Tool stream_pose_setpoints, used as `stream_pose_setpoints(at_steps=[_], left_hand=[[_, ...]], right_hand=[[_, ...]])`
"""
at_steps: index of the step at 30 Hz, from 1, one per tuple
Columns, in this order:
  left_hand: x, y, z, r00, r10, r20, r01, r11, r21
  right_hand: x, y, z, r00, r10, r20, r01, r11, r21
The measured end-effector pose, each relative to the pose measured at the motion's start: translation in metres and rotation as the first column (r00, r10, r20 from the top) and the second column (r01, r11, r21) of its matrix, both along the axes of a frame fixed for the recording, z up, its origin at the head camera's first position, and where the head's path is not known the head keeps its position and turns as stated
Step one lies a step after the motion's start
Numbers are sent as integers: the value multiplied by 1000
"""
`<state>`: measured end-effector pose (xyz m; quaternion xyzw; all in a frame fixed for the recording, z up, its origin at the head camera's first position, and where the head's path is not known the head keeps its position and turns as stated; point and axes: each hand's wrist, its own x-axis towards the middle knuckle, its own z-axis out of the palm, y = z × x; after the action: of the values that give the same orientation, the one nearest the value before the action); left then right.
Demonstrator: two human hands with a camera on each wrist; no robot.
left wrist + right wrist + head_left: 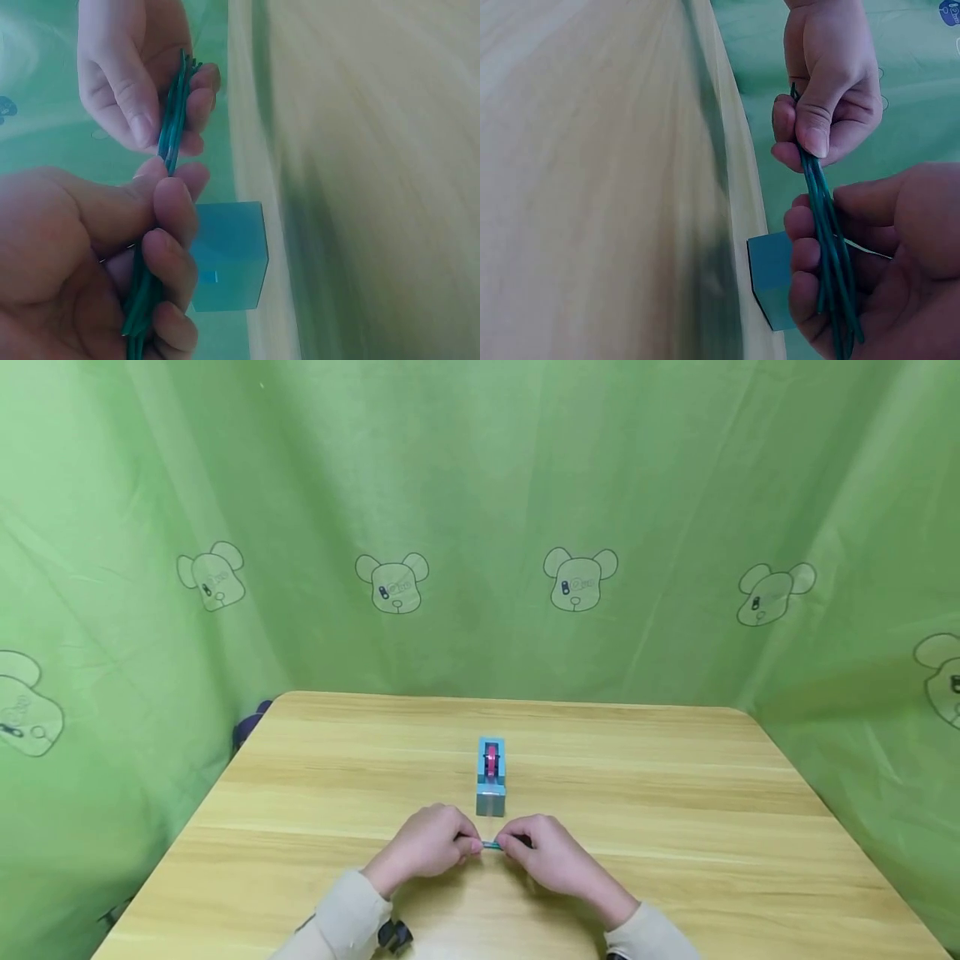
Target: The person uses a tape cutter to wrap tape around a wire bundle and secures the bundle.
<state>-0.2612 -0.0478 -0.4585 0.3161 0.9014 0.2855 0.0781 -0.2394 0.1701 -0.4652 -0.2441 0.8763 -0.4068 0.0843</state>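
Note:
A bundle of thin green wires [490, 845] is held level between both hands, just in front of the tape dispenser. My left hand [435, 843] pinches it between thumb and forefinger, the other fingers curled round its end in the left wrist view. Curled fingers and thumb of my right hand [551, 853] hold the other half, where the strands [829, 247] fan apart. A shiny band shows on the wires [171, 154] between the hands. The blue tape dispenser [491, 802] carries a pink-cored roll [491, 760], its front facing the hands.
The wood-grain table [337, 760] has rounded far corners. Green curtains [480, 485] printed with bear heads hang around it. A small black object [394, 935] shows beside the left sleeve, and something purple [251, 724] lies beyond the table's left edge.

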Motion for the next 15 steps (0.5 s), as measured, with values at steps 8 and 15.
stream_pose_setpoints(at_steps=[8, 15], left_hand=[[0, 1, -3, 1000, 14, -21, -14, 1000, 7], [0, 0, -5, 999, 10, -31, -10, 1000, 12]], right_hand=[[-2, 0, 2, 1000, 25, 9, -26, 1000, 14], [-3, -1, 2, 1000, 28, -9, -28, 998, 57]])
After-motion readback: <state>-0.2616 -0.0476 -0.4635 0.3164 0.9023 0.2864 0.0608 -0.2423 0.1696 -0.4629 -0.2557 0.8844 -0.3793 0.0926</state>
